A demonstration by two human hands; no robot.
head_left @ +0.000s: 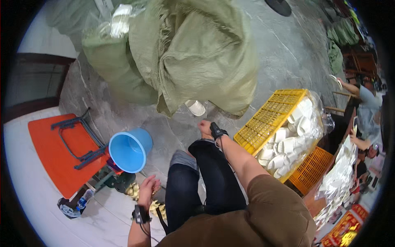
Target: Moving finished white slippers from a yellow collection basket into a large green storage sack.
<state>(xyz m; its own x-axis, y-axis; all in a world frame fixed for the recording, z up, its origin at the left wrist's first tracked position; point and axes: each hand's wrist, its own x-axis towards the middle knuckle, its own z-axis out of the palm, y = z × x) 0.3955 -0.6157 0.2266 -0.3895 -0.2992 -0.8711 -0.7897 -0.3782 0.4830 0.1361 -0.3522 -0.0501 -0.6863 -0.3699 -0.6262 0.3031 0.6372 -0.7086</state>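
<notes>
The floor [288, 45] was grey polished stone with pale veins, meeting lighter tiles [29, 193] at the lower left. An orange folding table [49, 152] with a dark metal frame lay tipped on its side near the left edge, and a dark wood-framed doorway or panel [33, 82] stood behind it. At the far right, wooden furniture [362, 61] and a long table [341, 177] sat in dimmer light, with other people beside them.
</notes>
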